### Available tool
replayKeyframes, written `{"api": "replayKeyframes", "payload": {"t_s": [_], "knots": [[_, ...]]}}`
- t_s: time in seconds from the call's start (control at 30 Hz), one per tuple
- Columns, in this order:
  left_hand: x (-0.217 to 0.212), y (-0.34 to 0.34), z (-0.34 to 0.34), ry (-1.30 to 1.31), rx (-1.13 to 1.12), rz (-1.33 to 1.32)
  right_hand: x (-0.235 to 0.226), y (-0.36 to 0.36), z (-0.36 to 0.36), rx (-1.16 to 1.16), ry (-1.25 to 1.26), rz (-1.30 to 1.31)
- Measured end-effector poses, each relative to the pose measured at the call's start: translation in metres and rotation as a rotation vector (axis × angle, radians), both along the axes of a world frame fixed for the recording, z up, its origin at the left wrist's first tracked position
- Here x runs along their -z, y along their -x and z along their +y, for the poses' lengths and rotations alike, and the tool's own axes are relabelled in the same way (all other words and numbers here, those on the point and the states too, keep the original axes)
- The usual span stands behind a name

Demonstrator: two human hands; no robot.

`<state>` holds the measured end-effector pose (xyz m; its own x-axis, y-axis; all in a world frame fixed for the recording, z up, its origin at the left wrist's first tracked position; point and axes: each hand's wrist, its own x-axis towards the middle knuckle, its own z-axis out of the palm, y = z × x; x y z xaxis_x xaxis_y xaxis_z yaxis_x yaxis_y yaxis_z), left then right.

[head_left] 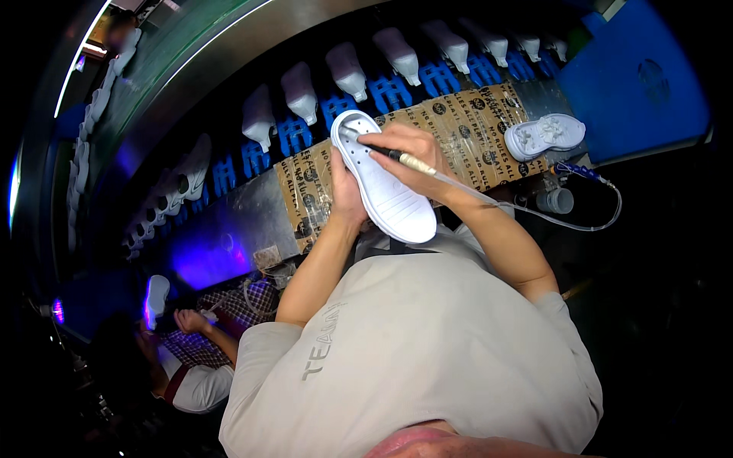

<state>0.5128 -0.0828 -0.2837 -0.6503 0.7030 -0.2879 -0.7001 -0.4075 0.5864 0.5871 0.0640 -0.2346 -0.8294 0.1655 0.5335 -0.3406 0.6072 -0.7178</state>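
My left hand [347, 189] is closed around the left side of a white shoe sole [393, 200], held tilted above the bench edge. The sole's inner face is up, with a recess and small holes at its far end. In my right hand [416, 153] is a pen-like glue brush [407, 160] with a dark and cream handle, its tip inside the sole's far end. A thin clear tube [489, 198] runs from the handle off to the right. My fingers hide part of the sole's right edge.
Brown printed paper [481, 137] covers the bench. Another white sole [546, 136] lies at its right end, near a small cup [560, 201]. Beyond, white shoe uppers [347, 72] stand in a row by blue holders [390, 93]. At lower left a co-worker's hand [191, 320] is near another sole [156, 298].
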Motion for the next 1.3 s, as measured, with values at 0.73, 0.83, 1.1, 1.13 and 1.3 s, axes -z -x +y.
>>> {"api": "replayKeyframes", "payload": {"t_s": [0.73,0.83,1.1,1.13,1.3], "knots": [[-0.063,0.079,-0.009,-0.451,0.1,0.037,-0.056,-0.024,0.007,-0.568,0.178,-0.129],[-0.082,0.089,-0.004,-0.422,0.15,0.203,-0.057,-0.022,0.005,-0.433,-0.106,-0.114],[-0.113,0.117,0.013,-0.433,0.433,0.384,-0.062,-0.022,0.01,-0.495,-0.059,-0.15],[-0.117,0.12,0.015,-0.41,0.457,0.431,-0.063,-0.02,0.009,-0.557,-0.156,-0.132],[-0.127,0.113,0.033,-0.041,0.485,0.574,-0.071,-0.023,0.015,-0.522,0.174,-0.106]]}}
